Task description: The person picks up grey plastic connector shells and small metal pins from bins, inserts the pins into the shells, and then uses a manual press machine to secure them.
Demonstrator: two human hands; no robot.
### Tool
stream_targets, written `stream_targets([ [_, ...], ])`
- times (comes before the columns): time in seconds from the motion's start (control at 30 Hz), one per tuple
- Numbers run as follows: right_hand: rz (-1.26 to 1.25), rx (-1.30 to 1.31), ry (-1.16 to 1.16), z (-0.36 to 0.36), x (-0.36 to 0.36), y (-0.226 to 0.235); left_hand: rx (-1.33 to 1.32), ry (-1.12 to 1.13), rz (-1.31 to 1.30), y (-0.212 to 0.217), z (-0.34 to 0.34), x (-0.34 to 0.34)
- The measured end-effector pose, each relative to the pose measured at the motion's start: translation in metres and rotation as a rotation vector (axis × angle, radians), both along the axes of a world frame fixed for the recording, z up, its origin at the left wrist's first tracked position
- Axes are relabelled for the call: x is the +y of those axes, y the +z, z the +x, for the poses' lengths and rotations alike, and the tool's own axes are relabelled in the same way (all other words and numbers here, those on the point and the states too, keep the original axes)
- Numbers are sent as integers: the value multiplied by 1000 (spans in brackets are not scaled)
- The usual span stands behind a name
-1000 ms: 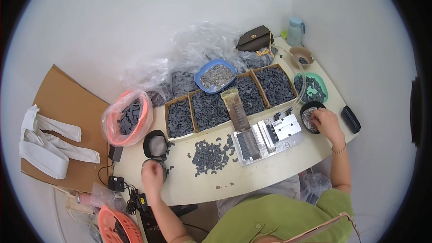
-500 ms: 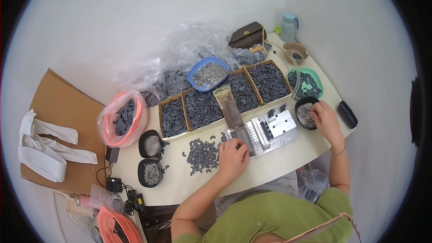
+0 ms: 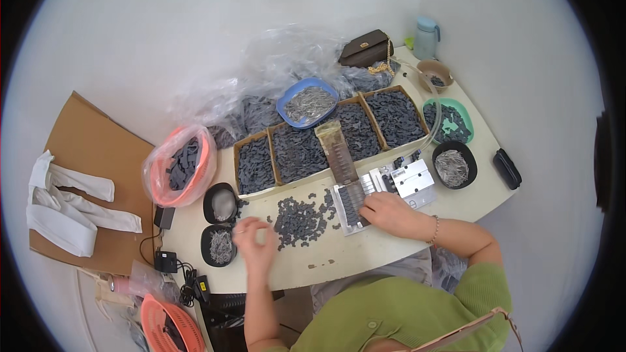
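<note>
My left hand point(image 3: 255, 244) is slightly blurred beside a black bowl of thin metal pins point(image 3: 220, 246), with its fingers curled toward the thumb. Whatever lies between those fingertips is too small to make out. My right hand point(image 3: 391, 214) rests at the near part of a metal fixture point(image 3: 413, 180), its fingers drawn together over a slotted block. Any piece in them is hidden. Small dark grey parts point(image 3: 300, 221) lie loose on the table between my hands. A clear slotted strip point(image 3: 337, 150) slopes from the boxes down to the fixture.
Divided cardboard boxes point(image 3: 295, 153) of dark parts stand behind, with a blue tray point(image 3: 282, 109) of pins on top. At the right are a black bowl of pins point(image 3: 452, 168), a green bowl point(image 3: 467, 116) and a black case point(image 3: 506, 168). A pink basket point(image 3: 207, 169) stands left.
My left hand has moved left from the fixture to the black bowl. My right hand has left the pin bowl at the right and come to the fixture.
</note>
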State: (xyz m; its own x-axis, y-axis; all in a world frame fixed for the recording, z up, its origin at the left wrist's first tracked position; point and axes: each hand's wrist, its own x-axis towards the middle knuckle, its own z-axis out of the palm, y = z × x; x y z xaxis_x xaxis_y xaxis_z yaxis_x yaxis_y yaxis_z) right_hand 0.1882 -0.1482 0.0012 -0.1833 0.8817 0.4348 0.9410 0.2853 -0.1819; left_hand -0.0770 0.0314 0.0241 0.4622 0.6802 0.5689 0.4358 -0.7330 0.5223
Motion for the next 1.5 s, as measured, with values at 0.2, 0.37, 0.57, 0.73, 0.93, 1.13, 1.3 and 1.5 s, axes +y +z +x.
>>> stream_targets([
  [0.2,-5,-172,-65,-12,-26,21,457,605,120,1,-100,34],
  [0.37,14,-168,-71,-8,-21,17,384,431,160,-12,-98,76],
  [0.57,138,117,-142,56,81,66,587,194,70,-3,-47,133],
  [0.73,-47,121,-231,96,186,71,744,227,-77,-3,-43,150],
  [0.93,-421,23,-256,96,251,56,689,215,-150,-5,-45,155],
  [1.13,-416,-268,-286,92,272,49,705,154,-176,-3,-51,154],
  [1.3,-399,-37,-229,106,267,49,678,246,-228,8,-51,151],
  [1.5,-283,171,-268,118,263,43,616,439,-130,22,-59,146],
])
